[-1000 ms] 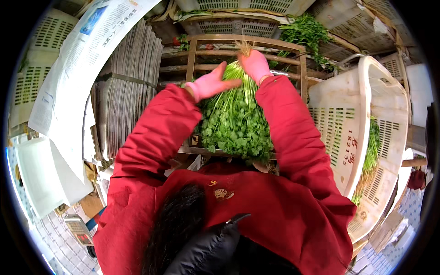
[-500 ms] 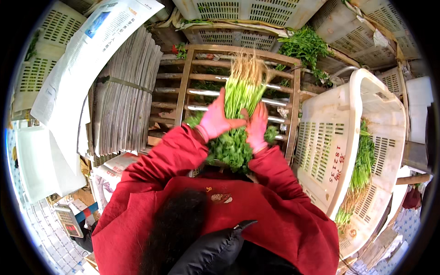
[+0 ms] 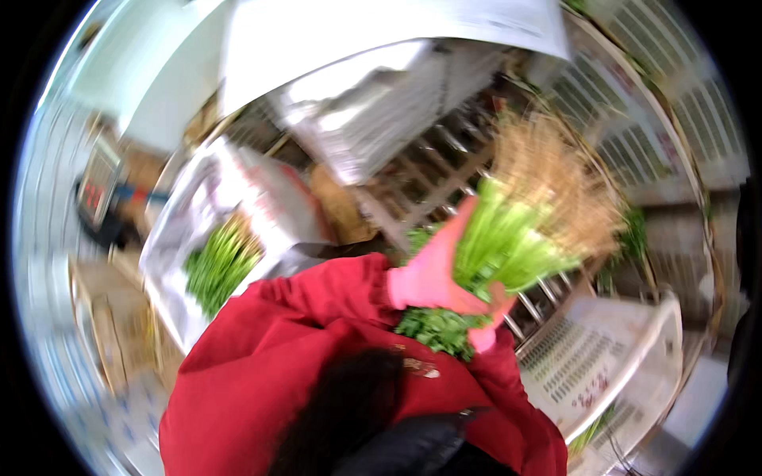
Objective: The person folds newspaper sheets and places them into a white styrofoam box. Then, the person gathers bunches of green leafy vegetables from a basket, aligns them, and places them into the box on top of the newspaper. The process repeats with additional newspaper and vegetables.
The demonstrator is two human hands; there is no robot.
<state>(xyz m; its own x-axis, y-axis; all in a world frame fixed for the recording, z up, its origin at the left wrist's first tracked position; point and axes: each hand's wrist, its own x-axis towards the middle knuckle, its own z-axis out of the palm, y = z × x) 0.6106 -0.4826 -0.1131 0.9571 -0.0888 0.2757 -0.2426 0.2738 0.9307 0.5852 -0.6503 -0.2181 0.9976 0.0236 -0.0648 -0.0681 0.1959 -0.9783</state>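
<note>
Both hands on the bunch of greens (image 3: 516,246).
We clamp it: left hand (image 3: 432,274) wrapped around stems, right hand (image 3: 490,317) fingers closed underneath; picture blurred.

Bright daylight, washed out to glare at the upper left. Heavy motion blur smears everything; the fisheye bends the rim, black beyond it.
</note>
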